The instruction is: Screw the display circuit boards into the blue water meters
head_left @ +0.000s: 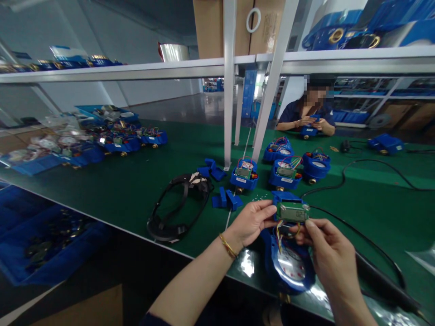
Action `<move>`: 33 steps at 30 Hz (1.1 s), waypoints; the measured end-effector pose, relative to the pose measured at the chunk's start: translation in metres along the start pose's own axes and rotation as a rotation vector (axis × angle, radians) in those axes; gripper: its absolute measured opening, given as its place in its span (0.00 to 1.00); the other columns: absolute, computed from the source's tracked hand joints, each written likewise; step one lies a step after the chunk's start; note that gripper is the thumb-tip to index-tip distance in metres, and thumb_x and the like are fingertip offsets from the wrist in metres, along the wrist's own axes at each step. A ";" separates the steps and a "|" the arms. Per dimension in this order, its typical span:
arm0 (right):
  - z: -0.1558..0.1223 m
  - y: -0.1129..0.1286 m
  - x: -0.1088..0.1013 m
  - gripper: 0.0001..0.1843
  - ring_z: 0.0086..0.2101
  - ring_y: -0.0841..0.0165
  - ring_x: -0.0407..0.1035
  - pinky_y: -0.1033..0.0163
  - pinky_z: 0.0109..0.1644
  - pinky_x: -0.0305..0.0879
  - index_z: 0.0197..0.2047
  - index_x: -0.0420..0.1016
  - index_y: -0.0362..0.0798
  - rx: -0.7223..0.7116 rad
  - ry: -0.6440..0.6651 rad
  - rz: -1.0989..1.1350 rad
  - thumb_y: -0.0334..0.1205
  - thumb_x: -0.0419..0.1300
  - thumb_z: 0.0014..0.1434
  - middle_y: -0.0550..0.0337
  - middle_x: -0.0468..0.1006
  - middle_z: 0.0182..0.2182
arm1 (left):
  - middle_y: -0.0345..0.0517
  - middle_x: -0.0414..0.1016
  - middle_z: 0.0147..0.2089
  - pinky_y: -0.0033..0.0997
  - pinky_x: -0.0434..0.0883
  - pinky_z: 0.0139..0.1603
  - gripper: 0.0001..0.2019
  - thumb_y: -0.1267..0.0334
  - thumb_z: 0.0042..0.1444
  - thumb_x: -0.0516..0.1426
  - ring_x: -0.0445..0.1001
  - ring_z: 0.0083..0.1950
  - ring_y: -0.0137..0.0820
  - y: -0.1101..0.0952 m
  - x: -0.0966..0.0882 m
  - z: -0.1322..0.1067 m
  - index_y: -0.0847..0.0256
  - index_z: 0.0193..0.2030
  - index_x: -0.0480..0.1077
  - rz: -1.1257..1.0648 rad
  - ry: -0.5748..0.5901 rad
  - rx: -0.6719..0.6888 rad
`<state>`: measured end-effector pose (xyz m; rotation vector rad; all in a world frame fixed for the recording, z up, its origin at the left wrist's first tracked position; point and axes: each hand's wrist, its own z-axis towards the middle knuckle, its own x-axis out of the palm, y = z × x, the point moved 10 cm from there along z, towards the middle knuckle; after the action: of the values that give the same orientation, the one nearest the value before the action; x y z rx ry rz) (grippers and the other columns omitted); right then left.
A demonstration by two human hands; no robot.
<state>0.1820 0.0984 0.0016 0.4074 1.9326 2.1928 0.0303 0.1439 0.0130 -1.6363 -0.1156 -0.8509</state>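
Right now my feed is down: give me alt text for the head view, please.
Both hands hold a small green display module by its ends, left hand and right hand, above an open blue meter housing with coloured wires on a green workbench. More blue meters stand behind, and a black strap loop lies left. A co-worker sits opposite.

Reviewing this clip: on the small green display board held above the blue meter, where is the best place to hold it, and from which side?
Probably by its short ends, as now: the left hand pinches the left end of the display board and the right hand the right end, each coming in from its own side. The board is flat and long, its screen faces up, and coloured wires hang below into the blue meter, so an end grip avoids both.
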 end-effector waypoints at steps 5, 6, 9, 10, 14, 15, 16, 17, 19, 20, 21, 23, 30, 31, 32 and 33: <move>-0.007 0.017 0.000 0.22 0.25 0.66 0.70 0.63 0.31 0.70 0.34 0.71 0.48 -0.048 -0.008 -0.262 0.60 0.63 0.54 0.56 0.76 0.26 | 0.49 0.79 0.39 0.35 0.74 0.46 0.21 0.49 0.45 0.69 0.77 0.42 0.35 -0.002 0.001 -0.002 0.67 0.36 0.76 0.066 -0.015 0.019; -0.009 0.022 0.001 0.22 0.25 0.66 0.70 0.64 0.31 0.68 0.33 0.70 0.49 -0.066 -0.002 -0.331 0.60 0.61 0.57 0.57 0.76 0.27 | 0.49 0.79 0.39 0.35 0.74 0.46 0.21 0.48 0.46 0.68 0.77 0.41 0.34 -0.002 0.002 -0.002 0.67 0.36 0.76 0.077 -0.016 0.018; -0.013 0.035 0.005 0.19 0.23 0.69 0.67 0.65 0.29 0.62 0.31 0.66 0.50 -0.157 0.007 -0.531 0.58 0.56 0.62 0.60 0.75 0.26 | 0.50 0.79 0.40 0.36 0.74 0.47 0.22 0.48 0.47 0.67 0.77 0.41 0.34 -0.002 0.005 -0.003 0.67 0.39 0.76 0.096 -0.020 0.013; -0.014 0.040 0.007 0.19 0.22 0.70 0.65 0.66 0.28 0.60 0.30 0.65 0.50 -0.197 0.013 -0.585 0.57 0.55 0.63 0.62 0.73 0.24 | 0.51 0.80 0.41 0.36 0.73 0.48 0.22 0.49 0.46 0.68 0.77 0.42 0.35 -0.002 0.006 -0.003 0.66 0.40 0.77 0.105 -0.016 0.014; -0.012 0.042 0.012 0.20 0.20 0.71 0.59 0.66 0.26 0.53 0.28 0.61 0.50 -0.256 0.063 -0.659 0.55 0.52 0.64 0.65 0.67 0.19 | 0.52 0.81 0.40 0.35 0.71 0.49 0.22 0.58 0.40 0.71 0.77 0.42 0.36 -0.003 0.009 -0.003 0.68 0.41 0.77 0.166 -0.039 0.044; -0.010 0.039 0.013 0.21 0.20 0.71 0.60 0.66 0.27 0.53 0.28 0.61 0.50 -0.232 0.088 -0.639 0.56 0.52 0.65 0.65 0.66 0.19 | 0.52 0.81 0.40 0.35 0.71 0.49 0.22 0.59 0.40 0.71 0.77 0.41 0.36 -0.002 0.008 -0.003 0.68 0.41 0.77 0.171 -0.057 0.046; -0.007 0.034 0.014 0.22 0.21 0.71 0.60 0.66 0.27 0.54 0.28 0.61 0.50 -0.199 0.124 -0.606 0.57 0.53 0.64 0.64 0.66 0.18 | 0.52 0.81 0.39 0.35 0.71 0.48 0.21 0.59 0.41 0.71 0.78 0.40 0.36 -0.001 0.007 -0.003 0.68 0.41 0.77 0.167 -0.073 0.042; -0.005 0.029 0.015 0.23 0.21 0.71 0.60 0.67 0.26 0.54 0.27 0.60 0.50 -0.163 0.161 -0.558 0.59 0.53 0.64 0.64 0.66 0.18 | 0.51 0.81 0.39 0.35 0.71 0.47 0.21 0.59 0.41 0.71 0.78 0.40 0.36 0.001 0.007 -0.003 0.68 0.41 0.77 0.156 -0.081 0.033; -0.001 0.019 0.017 0.25 0.20 0.72 0.59 0.68 0.24 0.54 0.27 0.59 0.50 -0.077 0.227 -0.427 0.62 0.55 0.61 0.64 0.65 0.17 | 0.51 0.81 0.39 0.34 0.72 0.46 0.20 0.60 0.41 0.71 0.78 0.39 0.35 0.003 0.007 -0.002 0.67 0.40 0.77 0.126 -0.078 0.018; 0.000 0.014 0.018 0.26 0.19 0.72 0.58 0.68 0.23 0.53 0.27 0.59 0.49 -0.028 0.252 -0.355 0.63 0.57 0.59 0.64 0.65 0.17 | 0.51 0.82 0.39 0.34 0.72 0.46 0.20 0.60 0.41 0.71 0.78 0.39 0.35 0.003 0.007 -0.003 0.67 0.40 0.77 0.112 -0.073 0.013; 0.000 0.009 0.019 0.26 0.18 0.72 0.57 0.68 0.22 0.53 0.27 0.59 0.49 0.019 0.271 -0.285 0.64 0.58 0.58 0.64 0.65 0.16 | 0.51 0.81 0.40 0.34 0.72 0.46 0.20 0.60 0.41 0.71 0.78 0.40 0.35 0.003 0.007 -0.003 0.67 0.40 0.78 0.103 -0.068 0.010; -0.001 0.002 0.023 0.27 0.17 0.73 0.57 0.69 0.21 0.52 0.28 0.58 0.49 0.103 0.305 -0.155 0.64 0.61 0.55 0.65 0.65 0.16 | 0.51 0.81 0.40 0.34 0.72 0.46 0.20 0.60 0.41 0.72 0.78 0.40 0.35 0.003 0.007 -0.003 0.67 0.40 0.78 0.096 -0.067 0.005; 0.004 0.011 0.020 0.29 0.28 0.65 0.70 0.64 0.27 0.68 0.40 0.69 0.47 0.094 0.208 -0.099 0.64 0.66 0.50 0.56 0.75 0.29 | 0.50 0.81 0.42 0.34 0.72 0.48 0.19 0.61 0.44 0.70 0.78 0.41 0.35 0.006 0.010 -0.004 0.65 0.42 0.76 0.085 -0.071 0.013; 0.005 0.012 0.021 0.31 0.32 0.62 0.72 0.62 0.30 0.71 0.41 0.70 0.46 0.099 0.220 -0.110 0.64 0.67 0.48 0.54 0.76 0.33 | 0.49 0.81 0.42 0.35 0.72 0.48 0.18 0.62 0.45 0.69 0.78 0.41 0.35 0.006 0.010 -0.003 0.65 0.43 0.76 0.105 -0.071 0.028; 0.006 0.012 0.023 0.31 0.34 0.61 0.73 0.61 0.33 0.72 0.41 0.71 0.45 0.107 0.238 -0.122 0.63 0.68 0.46 0.52 0.77 0.35 | 0.49 0.81 0.42 0.35 0.71 0.49 0.17 0.62 0.46 0.68 0.77 0.42 0.35 0.004 0.009 -0.003 0.65 0.43 0.76 0.148 -0.079 0.045; 0.007 0.013 0.024 0.31 0.34 0.61 0.73 0.60 0.34 0.73 0.38 0.73 0.44 0.116 0.257 -0.137 0.63 0.69 0.45 0.51 0.77 0.35 | 0.49 0.81 0.42 0.35 0.71 0.49 0.15 0.63 0.46 0.67 0.77 0.42 0.35 0.001 0.006 -0.003 0.65 0.42 0.76 0.209 -0.096 0.065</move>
<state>0.1627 0.1112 0.0171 0.0061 2.1529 2.1404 0.0340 0.1392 0.0163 -1.5962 -0.0376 -0.6042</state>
